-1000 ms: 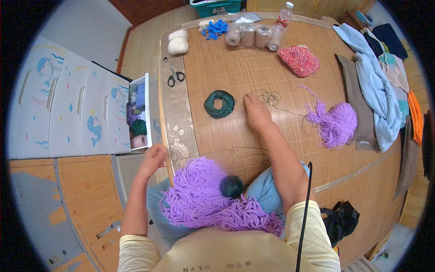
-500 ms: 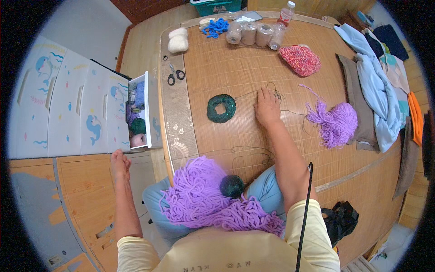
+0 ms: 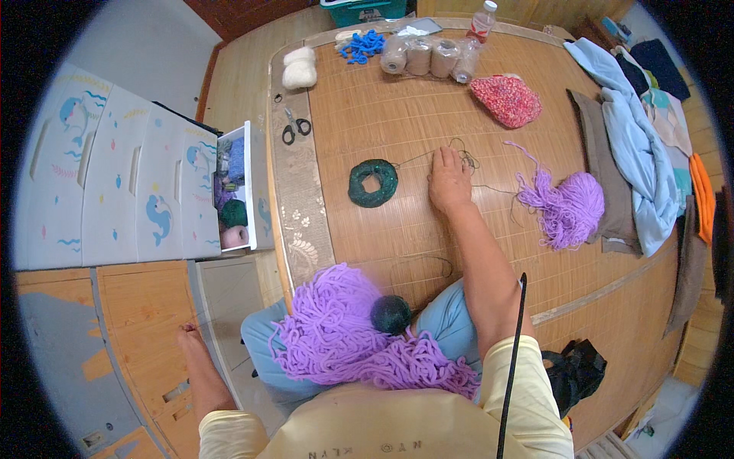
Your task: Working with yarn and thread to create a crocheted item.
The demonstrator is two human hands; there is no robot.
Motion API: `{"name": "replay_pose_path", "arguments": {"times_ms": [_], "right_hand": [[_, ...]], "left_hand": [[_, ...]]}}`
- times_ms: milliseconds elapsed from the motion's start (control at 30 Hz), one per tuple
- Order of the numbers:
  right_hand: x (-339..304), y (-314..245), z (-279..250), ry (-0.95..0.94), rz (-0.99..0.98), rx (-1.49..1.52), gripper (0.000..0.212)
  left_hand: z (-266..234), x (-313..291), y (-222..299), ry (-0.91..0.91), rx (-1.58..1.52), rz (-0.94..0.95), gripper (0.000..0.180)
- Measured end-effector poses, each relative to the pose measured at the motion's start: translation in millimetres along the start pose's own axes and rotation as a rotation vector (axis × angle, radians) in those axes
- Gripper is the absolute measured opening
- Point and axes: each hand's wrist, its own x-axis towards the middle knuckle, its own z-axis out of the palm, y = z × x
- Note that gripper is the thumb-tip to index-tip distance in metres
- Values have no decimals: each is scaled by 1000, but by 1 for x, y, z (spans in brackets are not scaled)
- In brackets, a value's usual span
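Out beyond the mat's left edge, my left hand [image 3: 191, 334] is closed in a pinch on a thin dark strand of yarn, faintly visible running from the fingers. My right hand [image 3: 451, 180] lies flat on the bamboo mat, fingers stretched, beside tangled dark yarn [image 3: 469, 158]. To its left lies a dark green ring of yarn [image 3: 373, 183], with a strand leading toward the right hand. In my lap, a dark green yarn ball [image 3: 391, 314] rests against a heap of thick purple yarn [image 3: 329, 329].
Right of my hand sits a lilac yarn bundle [image 3: 573, 210]. Scissors [image 3: 295, 127], white yarn [image 3: 300, 69], wrapped beige spools [image 3: 428, 59], a bottle [image 3: 482, 21] and a red-pink knitted piece [image 3: 507, 101] lie farther off. An open drawer [image 3: 246, 183] of yarn stands left; clothes [image 3: 638, 153] lie right.
My left hand has moved back toward me and slightly left, drawing the strand along. The loose loop of dark yarn on the mat has shrunk. My right hand stays in place.
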Motion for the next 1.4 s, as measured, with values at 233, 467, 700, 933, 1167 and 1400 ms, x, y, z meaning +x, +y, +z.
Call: {"name": "replay_pose_path", "arguments": {"times_ms": [233,467,700,933,1167,1400], "right_hand": [[-3,9,2,78,22,-71,48],[-12,-26,-30,80,81,73,44],[-57,-60,-82,20,-303,520,22],[-176,-91,-76,-832,-673,173,35],[-212,-99,-49,-750,-573,64,61],[-222,-109,-129,-356,-503,511,56]], "left_hand": [[143,-63,30,893,85,237,14],[331,-175,140,232,102,555,14],[429,-163,219,-65,188,686,23],[441,-164,195,-219,1472,849,41],[474,-206,136,-286,1002,1131,37],[461,-228,86,-571,309,493,54]]}}
